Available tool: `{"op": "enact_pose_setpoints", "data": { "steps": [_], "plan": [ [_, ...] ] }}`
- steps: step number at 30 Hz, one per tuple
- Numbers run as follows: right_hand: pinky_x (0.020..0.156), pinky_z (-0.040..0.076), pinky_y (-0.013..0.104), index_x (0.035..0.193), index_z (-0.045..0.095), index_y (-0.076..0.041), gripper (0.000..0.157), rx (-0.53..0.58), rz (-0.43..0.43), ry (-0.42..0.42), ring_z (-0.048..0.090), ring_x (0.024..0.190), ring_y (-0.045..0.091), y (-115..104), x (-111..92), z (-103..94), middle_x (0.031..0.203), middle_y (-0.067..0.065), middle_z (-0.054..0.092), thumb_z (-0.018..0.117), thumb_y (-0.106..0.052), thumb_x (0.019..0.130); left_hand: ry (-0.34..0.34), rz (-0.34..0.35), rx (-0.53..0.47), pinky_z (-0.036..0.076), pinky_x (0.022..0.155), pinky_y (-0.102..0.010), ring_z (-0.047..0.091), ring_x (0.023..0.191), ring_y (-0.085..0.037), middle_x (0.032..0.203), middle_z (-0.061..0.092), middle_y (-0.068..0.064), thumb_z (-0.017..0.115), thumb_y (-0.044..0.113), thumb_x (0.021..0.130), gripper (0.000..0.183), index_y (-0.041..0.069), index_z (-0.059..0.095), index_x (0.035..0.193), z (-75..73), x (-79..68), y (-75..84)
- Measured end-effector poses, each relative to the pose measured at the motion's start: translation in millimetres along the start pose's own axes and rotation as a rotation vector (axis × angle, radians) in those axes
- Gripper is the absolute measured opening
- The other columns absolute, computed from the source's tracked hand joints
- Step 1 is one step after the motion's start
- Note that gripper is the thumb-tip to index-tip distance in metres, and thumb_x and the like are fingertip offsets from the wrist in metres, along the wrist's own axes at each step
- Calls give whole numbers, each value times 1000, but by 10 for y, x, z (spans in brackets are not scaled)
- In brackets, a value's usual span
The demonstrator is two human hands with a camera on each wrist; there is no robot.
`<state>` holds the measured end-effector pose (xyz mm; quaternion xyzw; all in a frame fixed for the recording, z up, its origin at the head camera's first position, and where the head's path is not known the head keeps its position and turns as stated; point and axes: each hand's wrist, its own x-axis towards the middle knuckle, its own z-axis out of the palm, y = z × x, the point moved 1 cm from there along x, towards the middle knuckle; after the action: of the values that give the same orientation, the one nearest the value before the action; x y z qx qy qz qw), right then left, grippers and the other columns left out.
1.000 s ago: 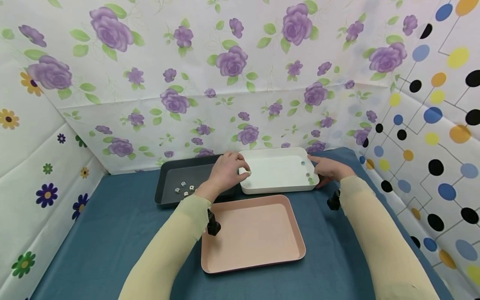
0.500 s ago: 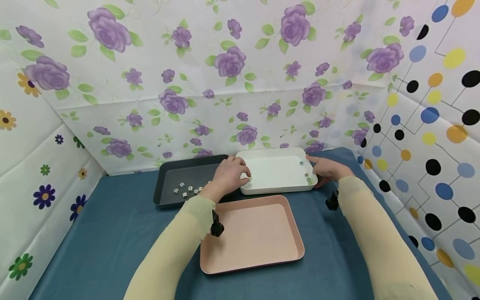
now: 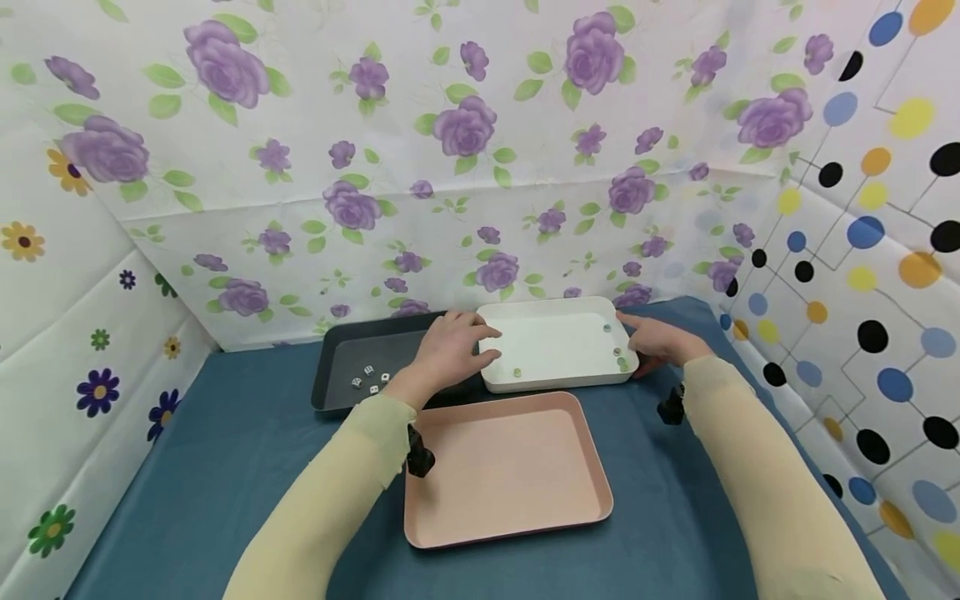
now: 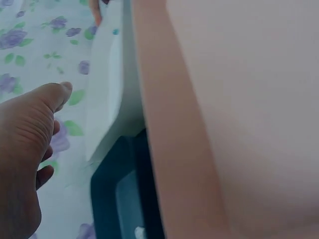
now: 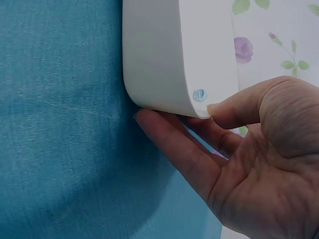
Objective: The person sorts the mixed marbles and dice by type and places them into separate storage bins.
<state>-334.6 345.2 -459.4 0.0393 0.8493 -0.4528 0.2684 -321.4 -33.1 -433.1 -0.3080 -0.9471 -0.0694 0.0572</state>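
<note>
My left hand [image 3: 450,348] hovers over the left end of the white tray [image 3: 555,333], thumb and fingers apart with nothing between them. Below its thumb, a small greenish glass marble [image 3: 517,372] lies in that tray. Several more marbles [image 3: 617,352] rest along the tray's right end. At that end my right hand [image 3: 663,342] grips the tray: in the right wrist view the thumb presses on the rim and the fingers lie against the outer wall, close to a clear bluish marble [image 5: 200,95]. My left forearm partly hides the dark grey tray [image 3: 325,367].
White dice [image 3: 369,370] lie in the dark grey tray at the left. A pink tray [image 3: 510,467] sits in front of both other trays, on a blue cloth [image 3: 187,467]. Flower-patterned sheeting [image 3: 420,233] rises right behind the trays.
My left hand has let go of the greenish marble, which now lies in the white tray. Its thumb and fingers have spread and drawn slightly back left. The right hand stays put.
</note>
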Motion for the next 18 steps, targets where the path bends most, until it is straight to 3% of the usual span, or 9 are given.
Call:
{"op": "enact_pose_setpoints", "data": {
  "steps": [3, 9, 13, 18],
  "plan": [
    [81, 59, 48, 164, -10, -24, 82, -12, -31, -8, 60, 115, 43, 32, -16, 11, 165, 32, 2, 39, 1, 103, 11, -20, -9, 38, 108, -51, 47, 130, -30, 139, 56, -2, 61, 50, 101, 47, 28, 63, 142, -102, -78, -66],
    [87, 57, 48, 164, -10, -14, 73, -98, -72, 2, 41, 137, 49, 76, -90, 12, 164, 34, 5, 40, -25, 112, 7, -85, -36, 32, 113, -57, 41, 139, -33, 153, 47, -5, 54, 59, 102, 62, 29, 46, 156, -293, -342, -258],
    [99, 47, 58, 164, -3, -5, 72, -247, -120, 123, 43, 135, 52, 112, -195, -12, 160, 37, 19, 37, -37, 113, 22, -136, -47, 26, 115, -61, 32, 146, -37, 160, 38, -8, 50, 63, 101, 71, 27, 37, 161, -417, -596, -424],
    [110, 22, 71, 165, 3, -6, 78, -430, -207, 268, 18, 145, 58, 198, -411, -18, 162, 36, 15, 34, -53, 110, 24, -208, -4, 14, 118, -63, 23, 150, -41, 165, 26, -14, 44, 67, 101, 79, 23, 26, 165, -534, -980, -659]
  ]
}}
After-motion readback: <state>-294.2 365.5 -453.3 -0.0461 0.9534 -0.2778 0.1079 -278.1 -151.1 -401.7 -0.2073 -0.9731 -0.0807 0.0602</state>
